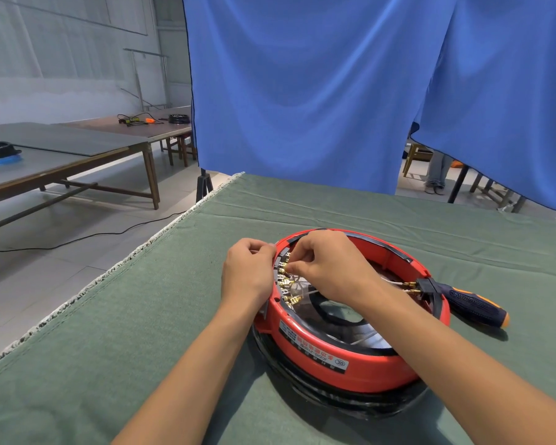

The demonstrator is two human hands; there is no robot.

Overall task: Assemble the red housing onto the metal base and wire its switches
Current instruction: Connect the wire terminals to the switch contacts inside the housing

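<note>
While the red housing point(350, 358) sits on a dark round base point(341, 399) near the front right of the green-covered surface point(142, 332), both hands work at its left inner wall. The left hand point(247, 271) rests against the outside of the red rim, its fingers curled in; whether they hold anything cannot be told. The right hand point(325, 264) reaches over the rim from the inside, thumb and forefinger pressed together, pinching one of the brass terminals point(286, 282) that stand in a row along a grey strip inside the wall. Thin pale wires point(305, 290) run from these terminals into the housing. More brass terminals show at the right side of the rim, beside a black fitting point(426, 287). A label point(313, 346) on the near outer wall lies upside down to the camera — white print on black and red, too small and blurred to read with any certainty. Just beside the housing on the right lies a screwdriver point(472, 305) with a dark blue and orange handle. A blue curtain point(334, 91) hangs behind the surface.
</note>
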